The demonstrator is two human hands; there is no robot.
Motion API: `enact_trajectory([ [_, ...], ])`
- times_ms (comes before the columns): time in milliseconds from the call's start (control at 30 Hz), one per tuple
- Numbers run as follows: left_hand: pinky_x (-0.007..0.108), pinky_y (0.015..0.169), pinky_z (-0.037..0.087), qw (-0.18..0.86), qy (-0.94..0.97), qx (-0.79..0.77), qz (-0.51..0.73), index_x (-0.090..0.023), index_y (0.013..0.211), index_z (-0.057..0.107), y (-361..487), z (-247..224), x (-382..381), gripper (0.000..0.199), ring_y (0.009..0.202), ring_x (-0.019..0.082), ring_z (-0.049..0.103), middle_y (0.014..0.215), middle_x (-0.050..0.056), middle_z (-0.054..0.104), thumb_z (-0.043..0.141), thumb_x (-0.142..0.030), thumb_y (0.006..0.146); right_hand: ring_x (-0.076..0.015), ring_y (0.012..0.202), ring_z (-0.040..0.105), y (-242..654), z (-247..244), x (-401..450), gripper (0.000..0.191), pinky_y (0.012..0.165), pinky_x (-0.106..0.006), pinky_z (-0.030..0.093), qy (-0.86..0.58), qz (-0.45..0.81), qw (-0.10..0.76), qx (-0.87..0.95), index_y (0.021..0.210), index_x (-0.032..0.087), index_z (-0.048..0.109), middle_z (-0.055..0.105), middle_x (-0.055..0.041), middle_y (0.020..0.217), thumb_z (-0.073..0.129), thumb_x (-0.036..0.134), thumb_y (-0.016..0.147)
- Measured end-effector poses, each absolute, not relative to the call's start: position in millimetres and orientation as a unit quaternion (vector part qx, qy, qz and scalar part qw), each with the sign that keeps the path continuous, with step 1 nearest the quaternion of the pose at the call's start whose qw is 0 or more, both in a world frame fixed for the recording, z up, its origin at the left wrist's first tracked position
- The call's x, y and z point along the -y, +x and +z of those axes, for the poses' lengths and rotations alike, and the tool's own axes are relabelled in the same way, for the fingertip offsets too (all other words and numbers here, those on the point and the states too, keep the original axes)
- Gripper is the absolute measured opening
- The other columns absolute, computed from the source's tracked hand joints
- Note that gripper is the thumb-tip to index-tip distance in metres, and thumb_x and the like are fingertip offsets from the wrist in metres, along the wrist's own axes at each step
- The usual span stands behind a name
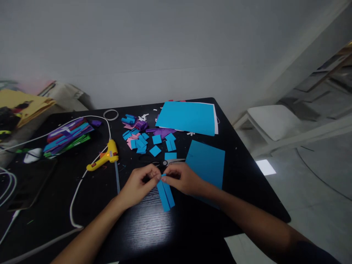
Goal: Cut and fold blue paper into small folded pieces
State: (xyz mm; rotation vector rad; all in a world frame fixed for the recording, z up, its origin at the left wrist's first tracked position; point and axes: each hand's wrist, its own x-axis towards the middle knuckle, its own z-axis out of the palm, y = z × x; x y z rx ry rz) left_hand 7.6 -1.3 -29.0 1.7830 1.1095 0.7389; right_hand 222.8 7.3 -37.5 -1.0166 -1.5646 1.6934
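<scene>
A narrow blue paper strip with a dark line along its length hangs between my hands over the black table. My left hand pinches its top end between thumb and forefinger. From the other side, my right hand grips the same end, the fingertips of both almost meeting. Just beyond my fingers lie scissors, their blades pointing right and partly under my hand's edge. A blue paper sheet lies flat beside my right hand, its lower part covered by my forearm. Small blue paper squares are scattered behind the scissors.
A yellow glue gun with a white cord lies left of my hands. Larger blue sheets rest at the back. Folded purple and blue pieces sit nearby. Coloured strips are piled at left, near a phone. A white stool stands right.
</scene>
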Motion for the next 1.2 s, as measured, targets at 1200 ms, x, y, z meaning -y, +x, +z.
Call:
enact_trajectory([
  [1200, 0.021, 0.058, 0.040, 0.430, 0.736, -0.449, 0.268, -0.018, 0.075, 0.064, 1.7, -20.0, -3.9, 0.015, 0.060, 0.011, 0.053, 0.064, -0.004, 0.058, 0.060, -0.023, 0.088, -0.0121, 0.062, 0.055, 225.5, -38.2, -9.7, 0.005, 0.061, -0.024, 0.042, -0.414, 0.614, 0.323, 0.589, 0.077, 0.019, 0.071, 0.063, 0.0031, 0.067, 0.071, 0.019, 0.082],
])
